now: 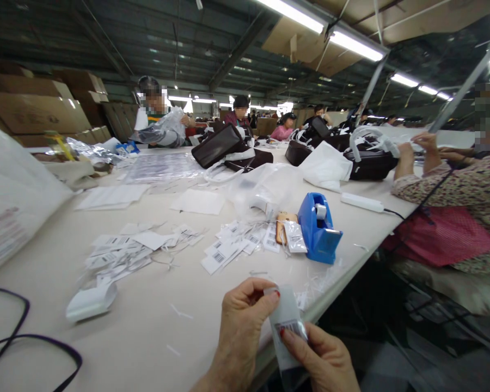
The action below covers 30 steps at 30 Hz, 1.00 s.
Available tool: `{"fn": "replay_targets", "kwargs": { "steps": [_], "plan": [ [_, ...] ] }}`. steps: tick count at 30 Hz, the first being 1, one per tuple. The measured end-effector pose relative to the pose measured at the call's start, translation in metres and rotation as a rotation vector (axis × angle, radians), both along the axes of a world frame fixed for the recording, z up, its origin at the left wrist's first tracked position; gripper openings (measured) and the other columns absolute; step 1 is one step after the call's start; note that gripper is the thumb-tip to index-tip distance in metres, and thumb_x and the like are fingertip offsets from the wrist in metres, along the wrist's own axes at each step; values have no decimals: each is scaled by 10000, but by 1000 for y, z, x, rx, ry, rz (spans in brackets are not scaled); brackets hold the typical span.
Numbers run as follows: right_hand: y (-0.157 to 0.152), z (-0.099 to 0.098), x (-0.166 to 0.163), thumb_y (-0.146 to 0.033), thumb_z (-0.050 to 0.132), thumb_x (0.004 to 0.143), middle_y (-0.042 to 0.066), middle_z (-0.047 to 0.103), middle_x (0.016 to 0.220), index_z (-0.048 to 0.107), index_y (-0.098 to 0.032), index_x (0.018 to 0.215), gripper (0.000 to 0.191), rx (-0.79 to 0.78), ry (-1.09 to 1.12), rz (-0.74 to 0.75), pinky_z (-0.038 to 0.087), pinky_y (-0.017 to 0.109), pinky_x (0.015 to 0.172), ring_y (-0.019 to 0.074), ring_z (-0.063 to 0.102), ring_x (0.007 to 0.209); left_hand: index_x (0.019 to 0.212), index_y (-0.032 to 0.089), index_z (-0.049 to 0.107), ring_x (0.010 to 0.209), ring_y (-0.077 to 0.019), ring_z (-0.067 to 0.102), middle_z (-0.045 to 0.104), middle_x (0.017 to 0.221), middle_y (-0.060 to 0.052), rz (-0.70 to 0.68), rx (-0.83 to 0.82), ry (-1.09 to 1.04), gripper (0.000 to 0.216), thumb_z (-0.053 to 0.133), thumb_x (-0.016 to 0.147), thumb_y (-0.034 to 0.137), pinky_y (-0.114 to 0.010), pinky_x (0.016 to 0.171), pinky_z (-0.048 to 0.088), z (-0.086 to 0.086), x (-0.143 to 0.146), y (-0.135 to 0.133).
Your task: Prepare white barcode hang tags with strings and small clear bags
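Between my hands, over the table's front edge, is a small clear plastic bag (285, 305) with a barcode tag inside. My left hand (243, 321) pinches its upper edge between thumb and fingers. Lower down, my right hand (324, 354) grips the bag, its thumb lying across the barcode. Just beyond lie loose barcode tags (224, 250) and a blue tape dispenser (320, 228). A phone in a tan case (283, 227) rests beside the dispenser, partly under a small bagged tag (295, 237).
More tags with strings (126, 253) and a folded white strip (92, 302) lie to the left. Dark handbags (222, 147) and plastic sheets (163, 166) are at the back. A black cord (32, 337) loops at lower left. A co-worker's sleeve (465, 179) is at right.
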State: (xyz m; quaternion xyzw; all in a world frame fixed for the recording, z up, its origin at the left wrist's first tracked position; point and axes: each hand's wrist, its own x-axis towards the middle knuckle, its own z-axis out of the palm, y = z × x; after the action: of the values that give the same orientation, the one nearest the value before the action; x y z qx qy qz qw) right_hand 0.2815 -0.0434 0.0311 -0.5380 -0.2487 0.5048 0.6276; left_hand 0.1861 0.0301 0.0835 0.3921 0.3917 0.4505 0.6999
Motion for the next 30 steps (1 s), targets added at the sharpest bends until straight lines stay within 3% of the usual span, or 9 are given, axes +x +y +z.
{"fn": "replay_targets", "kwargs": {
  "steps": [4,19,30],
  "plan": [
    [2,2,1,-382,755,582,-14,605,479,697,-148,584,241,-28,22,13,413,213,442,123,524,441,611,144,665,556,-92,480,598,548,29,-52,6,70,21,667,592,153,-188,547,367,-4,-2,-4],
    [9,14,8,-359,756,581,-19,598,516,681,-145,588,227,-60,38,81,467,267,572,173,584,579,516,129,619,556,-108,445,539,517,19,-161,-40,169,47,625,553,157,-217,560,337,-5,-5,-3],
    [15,11,9,-300,789,558,-9,645,565,699,-130,621,202,-39,137,33,411,204,524,104,526,533,532,141,600,552,-107,426,510,513,32,-188,-63,238,69,597,575,194,-226,558,320,-12,-5,-2]
  ]
}}
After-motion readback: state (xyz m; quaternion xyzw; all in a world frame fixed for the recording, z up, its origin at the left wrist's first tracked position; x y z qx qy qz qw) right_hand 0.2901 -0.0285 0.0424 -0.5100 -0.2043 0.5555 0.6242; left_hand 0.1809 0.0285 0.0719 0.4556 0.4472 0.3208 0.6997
